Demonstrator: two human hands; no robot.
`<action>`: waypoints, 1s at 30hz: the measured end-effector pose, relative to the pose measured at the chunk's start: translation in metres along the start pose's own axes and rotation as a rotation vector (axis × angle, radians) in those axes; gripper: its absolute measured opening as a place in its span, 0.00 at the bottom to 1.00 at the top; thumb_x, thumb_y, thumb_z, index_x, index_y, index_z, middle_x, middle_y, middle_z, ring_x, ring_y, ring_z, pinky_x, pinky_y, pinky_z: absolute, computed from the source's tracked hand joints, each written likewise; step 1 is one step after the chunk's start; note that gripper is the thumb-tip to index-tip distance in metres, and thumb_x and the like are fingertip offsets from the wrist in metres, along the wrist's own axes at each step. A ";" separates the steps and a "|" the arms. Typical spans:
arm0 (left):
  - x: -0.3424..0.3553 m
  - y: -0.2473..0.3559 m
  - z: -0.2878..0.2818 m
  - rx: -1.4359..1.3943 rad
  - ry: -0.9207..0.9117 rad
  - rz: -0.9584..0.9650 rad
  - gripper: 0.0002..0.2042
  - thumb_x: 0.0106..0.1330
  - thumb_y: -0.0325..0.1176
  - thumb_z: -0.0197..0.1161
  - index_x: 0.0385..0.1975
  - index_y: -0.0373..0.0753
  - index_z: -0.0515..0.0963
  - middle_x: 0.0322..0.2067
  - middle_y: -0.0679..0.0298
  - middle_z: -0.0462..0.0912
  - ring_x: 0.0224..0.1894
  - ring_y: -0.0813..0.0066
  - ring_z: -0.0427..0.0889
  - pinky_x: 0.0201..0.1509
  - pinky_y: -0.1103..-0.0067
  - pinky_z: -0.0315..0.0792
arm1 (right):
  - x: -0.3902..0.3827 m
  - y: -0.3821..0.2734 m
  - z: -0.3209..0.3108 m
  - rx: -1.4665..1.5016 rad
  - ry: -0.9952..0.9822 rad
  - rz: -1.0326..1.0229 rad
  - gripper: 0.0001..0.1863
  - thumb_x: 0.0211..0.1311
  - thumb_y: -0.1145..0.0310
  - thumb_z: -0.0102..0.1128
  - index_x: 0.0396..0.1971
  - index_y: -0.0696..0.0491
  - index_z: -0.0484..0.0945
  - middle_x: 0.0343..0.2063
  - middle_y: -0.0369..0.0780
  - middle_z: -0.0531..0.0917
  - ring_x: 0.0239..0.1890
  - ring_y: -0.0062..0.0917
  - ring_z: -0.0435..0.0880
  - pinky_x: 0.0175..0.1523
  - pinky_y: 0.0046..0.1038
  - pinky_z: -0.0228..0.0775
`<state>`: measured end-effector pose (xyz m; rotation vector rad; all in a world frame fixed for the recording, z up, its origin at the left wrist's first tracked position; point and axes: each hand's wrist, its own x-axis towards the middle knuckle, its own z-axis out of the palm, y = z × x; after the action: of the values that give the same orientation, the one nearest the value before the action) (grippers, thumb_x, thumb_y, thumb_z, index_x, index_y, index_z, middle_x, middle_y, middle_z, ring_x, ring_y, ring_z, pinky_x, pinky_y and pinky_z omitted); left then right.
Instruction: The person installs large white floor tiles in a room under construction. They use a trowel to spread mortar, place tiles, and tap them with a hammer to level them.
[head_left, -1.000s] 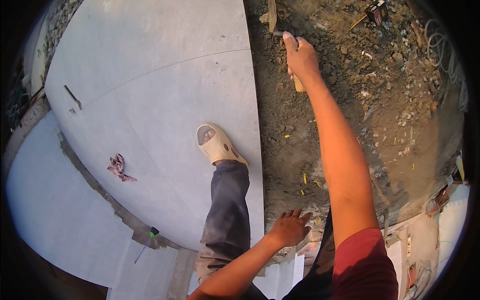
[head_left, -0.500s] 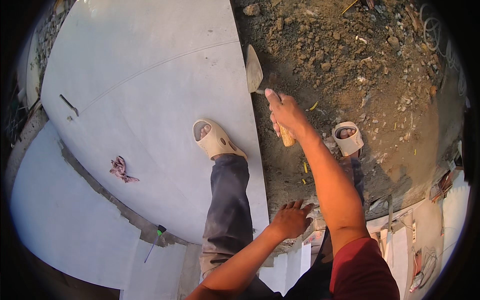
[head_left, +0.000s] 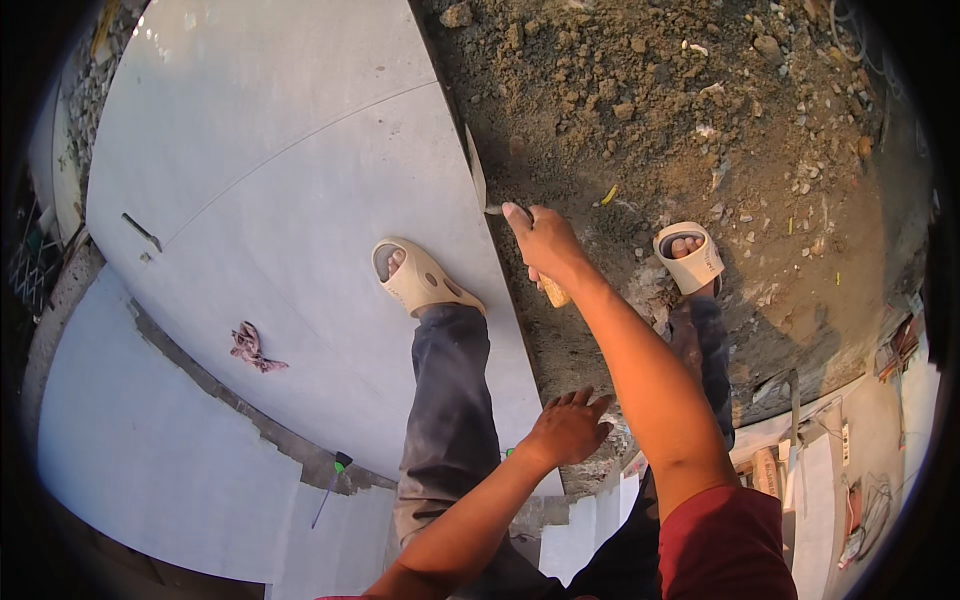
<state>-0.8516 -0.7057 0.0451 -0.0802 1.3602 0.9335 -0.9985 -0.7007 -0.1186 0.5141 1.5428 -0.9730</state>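
Observation:
My right hand (head_left: 548, 245) is wrapped round the wooden handle (head_left: 553, 292) of a trowel. Only a narrow strip of the trowel's blade (head_left: 476, 172) shows, along the edge of the large pale grey slab (head_left: 300, 190); whether it goes under that edge, I cannot tell. Lower down, my left hand (head_left: 568, 428) is held with its fingers apart and nothing in it, near the slab's lower right corner. Loose brown soil (head_left: 590, 90) borders the slab on the right.
One sandal (head_left: 425, 278) is on the slab, the other (head_left: 690, 258) on the soil. A crumpled cloth (head_left: 255, 347) and a dark bar-shaped tool (head_left: 142, 232) lie on the slab. A green-and-black-headed tool (head_left: 342, 462) sits by the lower gap. Stones (head_left: 805, 180) dot the soil.
The trowel has come down along the slab's edge toward me, and its blade has turned or slipped mostly out of sight there. My left hand stays low with fingers spread.

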 end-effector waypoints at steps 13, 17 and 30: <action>0.007 -0.001 0.007 0.038 -0.096 -0.013 0.24 0.70 0.44 0.52 0.64 0.44 0.66 0.64 0.48 0.64 0.64 0.45 0.66 0.69 0.59 0.60 | -0.073 0.116 0.017 -0.043 -0.143 0.302 0.39 0.68 0.40 0.47 0.51 0.70 0.70 0.16 0.45 0.77 0.11 0.29 0.78 0.17 0.31 0.70; 0.011 -0.004 0.018 0.079 -0.167 -0.005 0.24 0.70 0.44 0.52 0.64 0.44 0.66 0.64 0.50 0.65 0.63 0.46 0.68 0.68 0.60 0.61 | -0.056 0.083 0.011 0.023 -0.046 0.119 0.37 0.69 0.41 0.46 0.47 0.69 0.71 0.15 0.44 0.75 0.12 0.29 0.78 0.17 0.31 0.70; 0.017 0.000 0.012 -0.104 -0.459 -0.020 0.25 0.72 0.49 0.49 0.60 0.38 0.71 0.58 0.51 0.74 0.62 0.53 0.71 0.66 0.67 0.64 | -0.040 0.188 0.027 -0.502 0.195 -0.267 0.25 0.69 0.45 0.50 0.35 0.57 0.71 0.21 0.52 0.82 0.25 0.50 0.82 0.28 0.44 0.74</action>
<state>-0.8437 -0.6908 0.0338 0.0407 0.8857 0.9371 -0.8270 -0.6101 -0.1348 0.0463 1.9874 -0.7039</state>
